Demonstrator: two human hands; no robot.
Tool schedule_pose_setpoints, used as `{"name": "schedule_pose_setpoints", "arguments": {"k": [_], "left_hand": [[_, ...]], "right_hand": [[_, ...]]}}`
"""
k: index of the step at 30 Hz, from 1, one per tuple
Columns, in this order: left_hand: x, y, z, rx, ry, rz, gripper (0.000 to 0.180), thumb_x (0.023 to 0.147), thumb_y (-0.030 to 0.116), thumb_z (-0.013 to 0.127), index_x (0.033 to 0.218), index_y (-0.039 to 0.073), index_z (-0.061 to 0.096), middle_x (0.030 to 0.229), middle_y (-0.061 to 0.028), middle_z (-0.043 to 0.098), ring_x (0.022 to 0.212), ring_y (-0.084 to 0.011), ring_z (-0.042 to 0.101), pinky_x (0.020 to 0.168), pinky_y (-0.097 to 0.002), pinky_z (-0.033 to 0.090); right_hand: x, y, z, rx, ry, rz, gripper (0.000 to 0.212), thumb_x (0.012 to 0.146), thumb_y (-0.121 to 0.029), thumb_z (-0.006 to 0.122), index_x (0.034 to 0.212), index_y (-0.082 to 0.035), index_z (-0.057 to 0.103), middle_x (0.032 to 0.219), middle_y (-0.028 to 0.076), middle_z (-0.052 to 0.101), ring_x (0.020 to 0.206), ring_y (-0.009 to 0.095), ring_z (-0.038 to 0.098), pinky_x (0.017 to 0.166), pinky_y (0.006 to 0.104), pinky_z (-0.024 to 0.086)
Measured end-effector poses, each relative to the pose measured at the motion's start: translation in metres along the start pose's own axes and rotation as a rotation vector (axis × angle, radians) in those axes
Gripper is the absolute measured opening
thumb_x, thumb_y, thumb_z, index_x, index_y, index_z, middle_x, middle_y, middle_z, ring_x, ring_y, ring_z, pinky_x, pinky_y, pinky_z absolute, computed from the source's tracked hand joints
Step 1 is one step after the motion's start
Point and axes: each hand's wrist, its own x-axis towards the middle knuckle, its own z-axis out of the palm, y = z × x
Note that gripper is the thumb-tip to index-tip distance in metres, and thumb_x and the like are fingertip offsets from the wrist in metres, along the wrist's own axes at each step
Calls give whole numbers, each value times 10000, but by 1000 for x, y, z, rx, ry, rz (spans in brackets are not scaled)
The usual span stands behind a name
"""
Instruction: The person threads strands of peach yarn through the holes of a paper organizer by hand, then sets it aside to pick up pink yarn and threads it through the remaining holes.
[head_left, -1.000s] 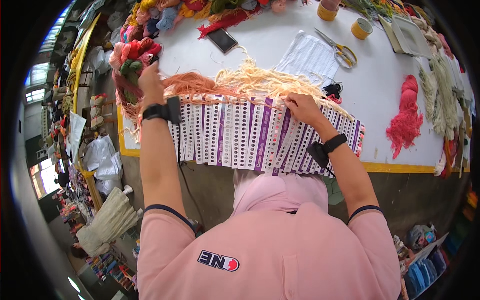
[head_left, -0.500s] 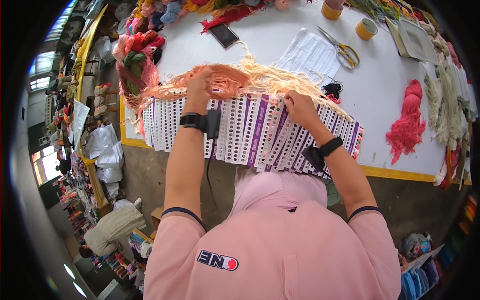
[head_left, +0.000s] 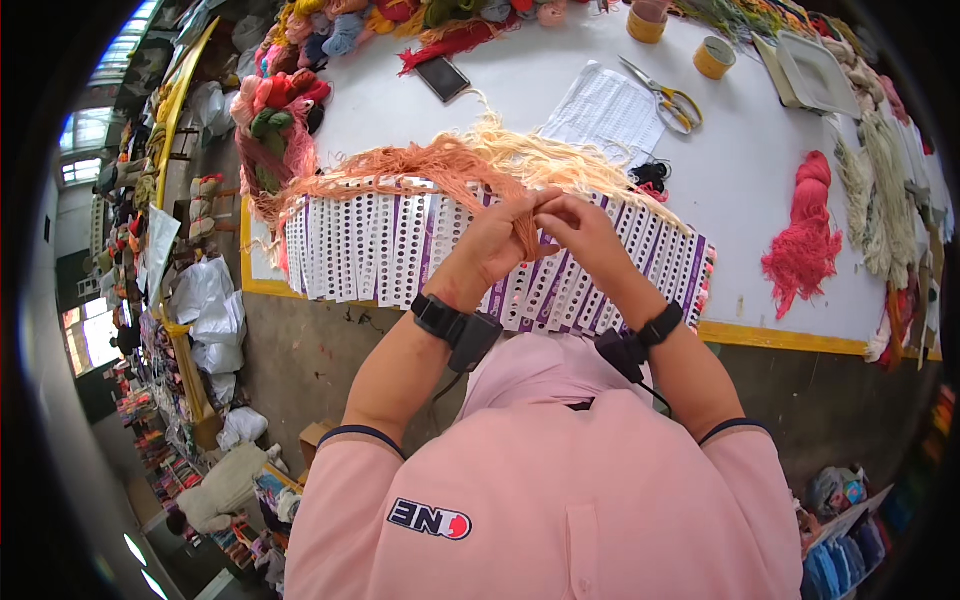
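Peach-orange embroidery thread (head_left: 430, 163) lies along the upper ends of a row of white and purple cards punched with holes (head_left: 370, 250). A bunch of that thread runs into my left hand (head_left: 492, 242), whose fingers are closed round it above the cards. Close against it, my right hand (head_left: 588, 238) is pinched, its fingertips meeting the left ones. Whatever sits between the right fingertips is too small to make out. Cream thread (head_left: 545, 158) is spread behind both hands, over the tops of the cards on the right.
Farther back on the white table (head_left: 740, 180) lie a phone (head_left: 441, 78), a printed sheet (head_left: 605, 110) and yellow-handled scissors (head_left: 672, 105). A pink-red skein (head_left: 805, 230) is at the right. Coloured skeins (head_left: 280, 110) are heaped at the left, and a small tub (head_left: 714, 58) stands behind.
My left hand has come right and nearer from the orange thread pile, drawing a bunch of thread with it. My right hand has shifted slightly nearer and left, and the two hands now meet.
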Motion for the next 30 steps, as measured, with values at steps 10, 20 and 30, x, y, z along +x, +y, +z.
{"name": "schedule_pose_setpoints", "arguments": {"k": [10,20,30], "left_hand": [[-2,-7,7,-26,-57,6,384,1000,261,463,1281,9,535,1204,-104,590,1064,-204,592,902,-460,509],[-17,0,35,-21,57,28,379,1014,240,413,1286,2,528,1147,-124,610,892,-196,635,816,-377,537],[-16,-2,19,51,-128,49,393,983,193,517,1326,3,492,1053,-91,611,792,-138,630,677,-256,553]], "right_hand": [[-14,9,-18,380,-93,228,153,955,-199,582,989,-50,600,912,-6,635,683,28,535,536,196,353],[-25,-8,-13,264,-63,234,121,957,-166,580,934,-55,622,885,-7,645,695,28,531,595,184,400],[-32,-8,-12,331,-64,206,99,964,-160,571,926,-77,609,804,-1,666,657,41,531,595,187,403]]}}
